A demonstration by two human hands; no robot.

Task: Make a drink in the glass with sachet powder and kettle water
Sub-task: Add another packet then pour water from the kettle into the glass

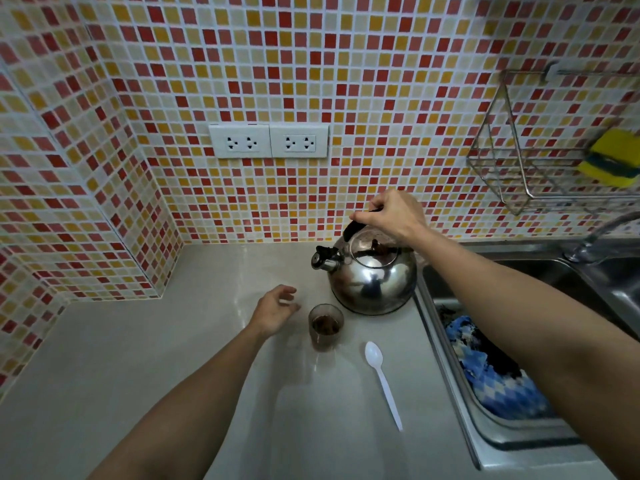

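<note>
Counter (173,358): pale grey, set into a corner of red, orange and cream mosaic tile. Kettle (372,275): polished steel, black handle arched over the lid, capped spout pointing left; stands upright on the counter near the sink edge. Right hand (391,211): closed around the top of the kettle handle, arm reaching in across the sink. Glass (325,327): small, clear, upright on the counter just in front of the kettle, dark brown contents at the bottom; whether powder or liquid cannot be told. Left hand (275,310): open, fingers loosely curled, just left of the glass, not touching it. Spoon (382,381): white plastic, lying flat right of the glass, bowl toward the kettle. Sink (450,393): stainless, holding a blue and white cloth (495,375). Wall: double socket (268,141); wire rack (519,161) with a yellow sponge (611,157).
</note>
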